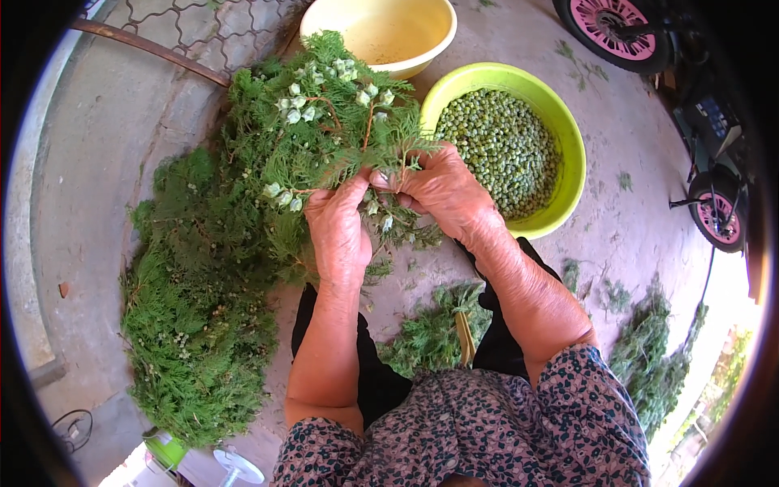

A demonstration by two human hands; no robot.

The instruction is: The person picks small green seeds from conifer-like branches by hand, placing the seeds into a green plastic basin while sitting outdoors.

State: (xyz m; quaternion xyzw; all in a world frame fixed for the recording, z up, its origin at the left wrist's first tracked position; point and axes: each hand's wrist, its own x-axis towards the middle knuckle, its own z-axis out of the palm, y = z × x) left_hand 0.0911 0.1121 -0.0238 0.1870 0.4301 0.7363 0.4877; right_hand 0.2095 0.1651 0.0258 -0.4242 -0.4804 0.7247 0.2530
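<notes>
A leafy arborvitae branch point(368, 128) with clusters of pale green cones point(296, 108) is between my two hands. My left hand point(336, 237) grips its stems, thumb and fingers pinched together, with a few cones poking out at the left. Close beside it, my right hand point(453, 192) pinches a thin sprig of the foliage; the fingertips of both hands nearly touch. Whether a cone is hidden in the right fingers cannot be made out. A lime-green tub point(572, 164), just beyond my right hand, holds many loose green cones point(502, 149).
A large heap of cut branches point(195, 304) lies to the left. Behind the branch stands a pale yellow basin point(420, 58). More sprigs point(420, 335) lie between my legs, and stripped-looking greenery point(648, 353) at the right. A vehicle with pink wheels point(611, 27) stands far right.
</notes>
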